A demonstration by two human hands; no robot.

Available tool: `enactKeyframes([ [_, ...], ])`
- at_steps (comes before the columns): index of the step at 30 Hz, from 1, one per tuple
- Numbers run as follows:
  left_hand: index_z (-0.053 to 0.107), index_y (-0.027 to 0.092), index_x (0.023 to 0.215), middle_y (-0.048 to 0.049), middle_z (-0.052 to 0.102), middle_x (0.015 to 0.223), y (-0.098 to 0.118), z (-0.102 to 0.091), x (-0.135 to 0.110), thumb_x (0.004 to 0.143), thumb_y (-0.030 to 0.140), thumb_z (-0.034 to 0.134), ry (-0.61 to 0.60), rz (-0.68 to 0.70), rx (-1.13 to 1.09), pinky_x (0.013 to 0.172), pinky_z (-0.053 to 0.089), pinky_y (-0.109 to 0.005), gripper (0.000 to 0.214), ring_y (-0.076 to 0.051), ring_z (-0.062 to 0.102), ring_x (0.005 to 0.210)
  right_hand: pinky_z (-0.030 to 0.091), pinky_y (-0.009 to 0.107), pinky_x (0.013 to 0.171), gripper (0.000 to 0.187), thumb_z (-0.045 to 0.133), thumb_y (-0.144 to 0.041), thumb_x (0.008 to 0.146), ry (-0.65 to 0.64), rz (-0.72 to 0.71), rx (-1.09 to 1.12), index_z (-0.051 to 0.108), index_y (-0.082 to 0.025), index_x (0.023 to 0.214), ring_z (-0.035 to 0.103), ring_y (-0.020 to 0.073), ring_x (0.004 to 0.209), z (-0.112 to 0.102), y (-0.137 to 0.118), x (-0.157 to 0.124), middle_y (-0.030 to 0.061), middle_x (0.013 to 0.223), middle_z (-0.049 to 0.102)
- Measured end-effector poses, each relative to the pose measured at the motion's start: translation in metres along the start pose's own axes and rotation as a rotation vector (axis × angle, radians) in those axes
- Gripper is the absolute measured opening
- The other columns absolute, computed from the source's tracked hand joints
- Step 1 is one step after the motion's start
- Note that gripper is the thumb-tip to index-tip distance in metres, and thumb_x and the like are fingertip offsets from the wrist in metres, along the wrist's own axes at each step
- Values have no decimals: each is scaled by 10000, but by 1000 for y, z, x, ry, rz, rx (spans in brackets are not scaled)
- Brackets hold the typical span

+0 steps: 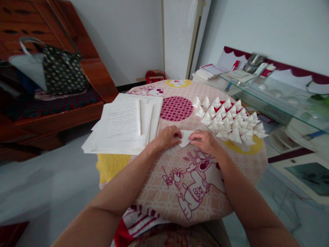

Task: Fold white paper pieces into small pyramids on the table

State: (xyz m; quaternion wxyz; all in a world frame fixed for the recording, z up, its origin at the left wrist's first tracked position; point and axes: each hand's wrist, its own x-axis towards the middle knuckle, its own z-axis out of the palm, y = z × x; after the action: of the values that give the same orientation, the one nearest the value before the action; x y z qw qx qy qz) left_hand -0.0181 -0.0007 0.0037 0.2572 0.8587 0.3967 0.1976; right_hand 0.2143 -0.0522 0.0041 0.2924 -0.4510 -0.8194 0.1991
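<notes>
On my head feed, the small piece of white paper (185,139) sits near the middle of the round table, low over the patterned tablecloth (154,185), its near edge tapering to a point. I see the left hand (168,137) grasping its left side with curled fingers, and the right hand (205,141) pinching its right side. Beyond the right hand I have rows of pointed, folded paper shapes (226,120), packed closely together. To the left lies a loose stack of paper sheets (122,121), the top one lined with writing. Farther out, I view a glass shelf (277,99) at right and a wooden bench (96,77) at left, bearing a dark patterned bag (63,70).
</notes>
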Motion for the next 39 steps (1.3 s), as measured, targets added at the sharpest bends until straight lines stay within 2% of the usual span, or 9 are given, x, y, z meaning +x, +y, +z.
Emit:
enactKeyframes([
  [4,752,174,856,-21,668,854,1,1,0,676,147,780,-11,-12,0,724,487,-268,185,-141,600,745,539,387,869,77,685,-167,839,32,23,30,757,-190,853,695,221,950,4,7,6,80,992,761],
  [10,759,189,824,-16,681,843,0,0,0,671,151,755,-10,-8,-12,698,487,-255,158,-137,607,741,519,364,848,169,599,-153,912,34,36,-61,748,-207,853,670,207,916,16,7,17,60,926,743],
  [15,781,210,779,-13,722,864,-4,0,1,672,143,725,-30,19,-35,720,490,-250,138,-133,632,756,510,358,847,133,655,-128,863,128,61,-82,717,-206,775,647,205,887,30,10,26,52,876,708],
  [21,786,188,781,-16,724,834,-2,-1,1,662,120,738,-16,-11,-19,706,492,-263,145,-139,638,733,507,391,918,150,680,-91,810,183,161,-131,646,-202,715,642,228,969,40,12,30,77,962,700],
  [28,785,195,799,-16,728,827,-1,-1,0,666,115,738,-3,-17,-3,690,491,-254,163,-135,630,711,493,405,926,186,674,-73,798,193,230,-135,609,-198,677,634,231,962,45,6,34,83,958,683],
  [34,786,183,808,-18,725,811,0,-3,0,663,118,739,-14,-36,-8,688,490,-254,166,-137,632,708,483,391,952,172,675,-74,817,142,272,-184,632,-194,702,633,231,1034,43,1,35,101,1068,688],
  [39,799,186,885,-25,739,863,2,-4,0,695,133,734,-40,-30,33,731,507,-258,207,-144,650,753,504,389,928,196,673,-51,784,197,271,-142,631,-197,659,660,228,974,43,-1,35,81,979,704],
])
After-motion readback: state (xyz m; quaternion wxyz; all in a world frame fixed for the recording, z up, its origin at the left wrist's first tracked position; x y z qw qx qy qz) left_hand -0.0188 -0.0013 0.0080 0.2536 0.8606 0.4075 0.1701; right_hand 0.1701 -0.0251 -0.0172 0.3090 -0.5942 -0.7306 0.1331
